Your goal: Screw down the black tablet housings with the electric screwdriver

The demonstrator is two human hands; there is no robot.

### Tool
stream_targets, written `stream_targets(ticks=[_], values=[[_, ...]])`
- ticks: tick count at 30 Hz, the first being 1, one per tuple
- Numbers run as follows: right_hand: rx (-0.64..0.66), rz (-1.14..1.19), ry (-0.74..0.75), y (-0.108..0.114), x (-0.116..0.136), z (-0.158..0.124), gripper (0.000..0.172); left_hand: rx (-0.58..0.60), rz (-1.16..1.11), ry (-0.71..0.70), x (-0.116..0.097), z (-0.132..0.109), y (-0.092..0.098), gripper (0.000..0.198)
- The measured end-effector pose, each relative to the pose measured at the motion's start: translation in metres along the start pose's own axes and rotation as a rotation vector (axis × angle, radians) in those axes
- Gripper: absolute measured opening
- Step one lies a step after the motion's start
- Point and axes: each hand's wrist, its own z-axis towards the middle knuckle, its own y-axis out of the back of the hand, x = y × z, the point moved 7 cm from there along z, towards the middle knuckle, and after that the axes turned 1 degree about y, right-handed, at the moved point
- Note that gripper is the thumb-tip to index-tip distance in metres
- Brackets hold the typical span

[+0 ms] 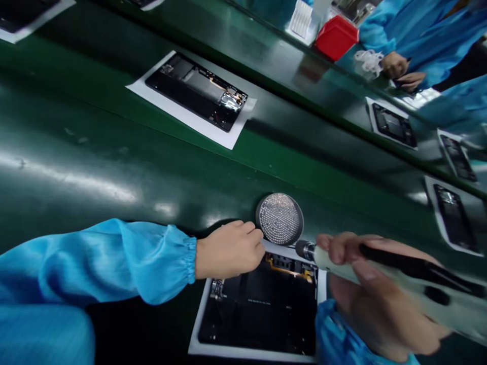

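My right hand is wrapped round a white electric screwdriver, its tip pointing left over the top right corner of an opened tablet. The tablet lies on a white sheet, with orange ribbon cable and circuit parts showing along its far edge. My left hand rests over the tablet's upper left part, its fingers curled together; what they pinch, if anything, is hidden. Just beyond both hands stands a round screw tray with a dimpled face, beside my left fingertips.
Another opened tablet lies on white paper further up the green bench. More units sit along the right. A red bin stands at the back, near a co-worker's hands and blue sleeves.
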Motion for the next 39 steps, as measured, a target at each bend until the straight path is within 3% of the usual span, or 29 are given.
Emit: stream_targets(ticks=[3, 12, 21, 30, 39], values=[[0.078, -0.036, 0.013, -0.005, -0.003, -0.015, 0.025, -0.012, -0.012, -0.014, -0.005, 0.008, -0.006, 0.012], [0.068, 0.059, 0.048, -0.012, -0.012, -0.024, 0.026, -0.067, -0.012, -0.01, -0.009, 0.016, -0.027, 0.015], [0.108, 0.019, 0.007, -0.009, -0.023, -0.031, 0.031, -0.153, 0.028, -0.114, -0.02, 0.013, -0.02, 0.019], [0.119, -0.024, 0.01, -0.009, -0.021, -0.03, 0.031, -0.097, 0.029, -0.068, -0.022, 0.003, -0.022, 0.023], [0.119, -0.042, -0.024, -0.009, -0.023, -0.027, 0.032, -0.122, -0.009, -0.044, -0.022, 0.002, -0.021, 0.026]])
